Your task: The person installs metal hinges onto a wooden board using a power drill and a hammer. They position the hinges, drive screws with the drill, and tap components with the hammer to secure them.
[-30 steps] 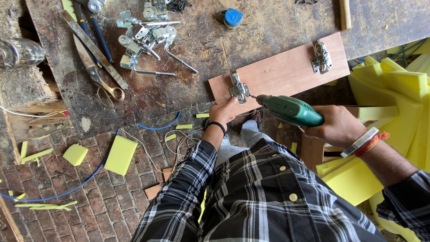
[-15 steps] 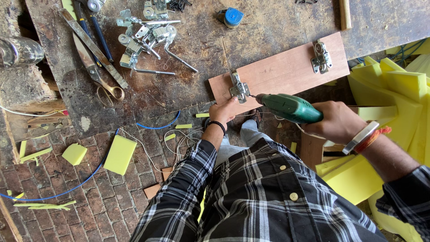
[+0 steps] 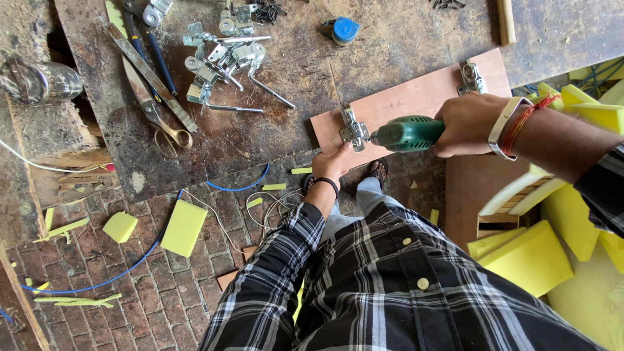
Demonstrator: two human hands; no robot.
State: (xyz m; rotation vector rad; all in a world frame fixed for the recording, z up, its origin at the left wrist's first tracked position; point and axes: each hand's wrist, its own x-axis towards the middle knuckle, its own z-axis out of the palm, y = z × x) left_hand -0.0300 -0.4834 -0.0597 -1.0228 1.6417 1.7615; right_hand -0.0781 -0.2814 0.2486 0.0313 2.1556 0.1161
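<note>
The right hand (image 3: 471, 123) grips a green power drill (image 3: 408, 134), its tip meeting a metal hinge (image 3: 351, 128) at the nine o'clock end of a wooden panel (image 3: 416, 97) on the workbench (image 3: 312, 58). The left hand (image 3: 333, 162) clasps the panel's near edge at six o'clock. Driving well likely needs the drill square and the panel pinned firmly.

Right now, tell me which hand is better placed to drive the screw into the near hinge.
Right. The right hand grips the green drill, whose tip meets the near hinge on the wooden panel. The left hand is busy bracing the panel's edge.
</note>
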